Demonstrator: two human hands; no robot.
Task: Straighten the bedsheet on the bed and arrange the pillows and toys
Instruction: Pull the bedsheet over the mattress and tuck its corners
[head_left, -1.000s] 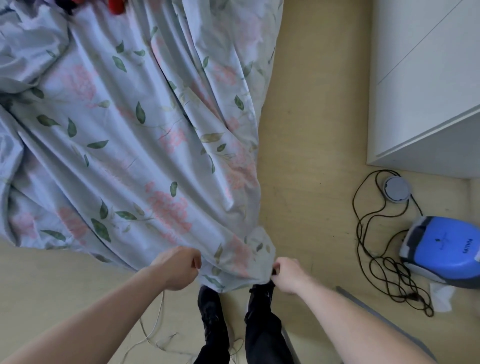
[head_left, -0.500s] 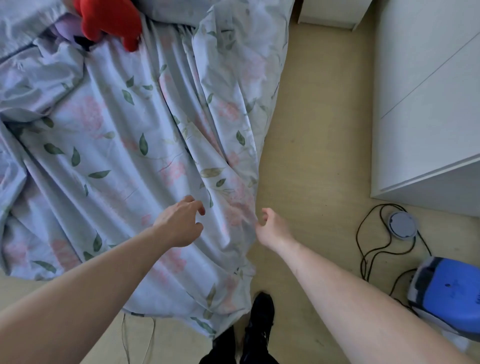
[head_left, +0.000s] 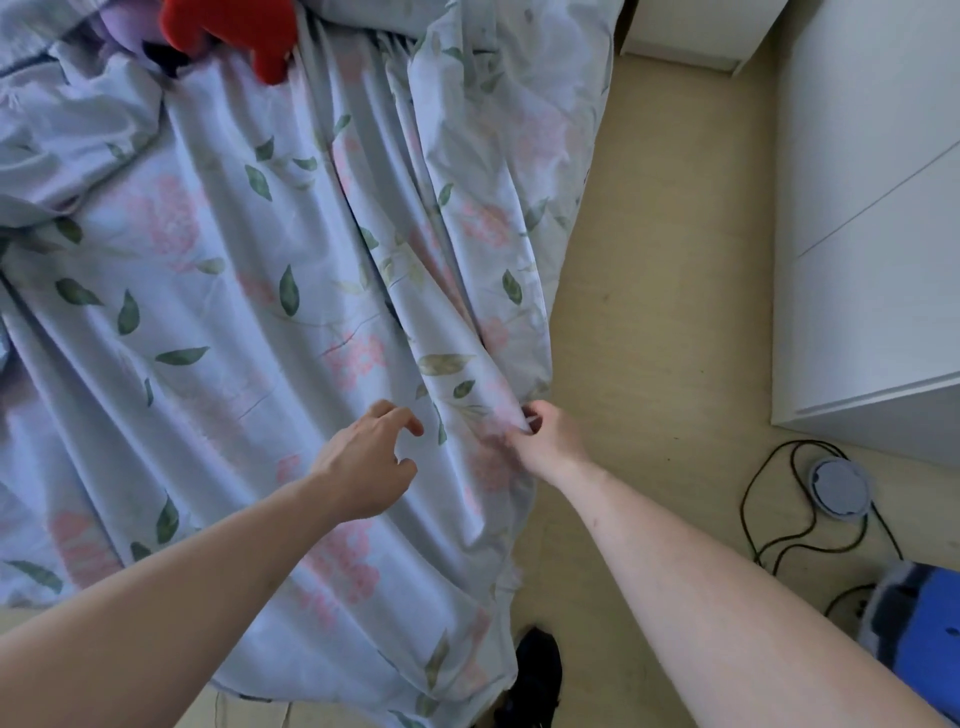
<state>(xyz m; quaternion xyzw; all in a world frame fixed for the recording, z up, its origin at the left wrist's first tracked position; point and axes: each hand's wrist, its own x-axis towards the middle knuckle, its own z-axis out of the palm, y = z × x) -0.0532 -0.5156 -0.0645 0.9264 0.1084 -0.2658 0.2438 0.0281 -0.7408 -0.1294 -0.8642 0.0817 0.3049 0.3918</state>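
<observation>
The pale blue bedsheet (head_left: 234, 322) with pink flowers and green leaves lies wrinkled over the bed, its long folds running down toward me. My right hand (head_left: 545, 434) pinches a fold of the sheet at the bed's right edge. My left hand (head_left: 366, 457) hovers just over the sheet beside it, fingers loosely spread and holding nothing. A red plush toy (head_left: 234, 31) lies at the top of the bed, with a purple toy (head_left: 127, 26) partly visible to its left.
A white cabinet (head_left: 872, 208) stands on the right across a strip of beige floor (head_left: 665, 270). A blue vacuum cleaner (head_left: 919, 618) with a black cord (head_left: 758, 493) and a grey disc (head_left: 839, 486) lies at lower right. My black shoe (head_left: 535, 670) is below the sheet's hanging edge.
Both hands let go of the sheet's bottom corner and moved up the bed. The right hand now pinches a fold at the right edge; the left hand is open above the sheet.
</observation>
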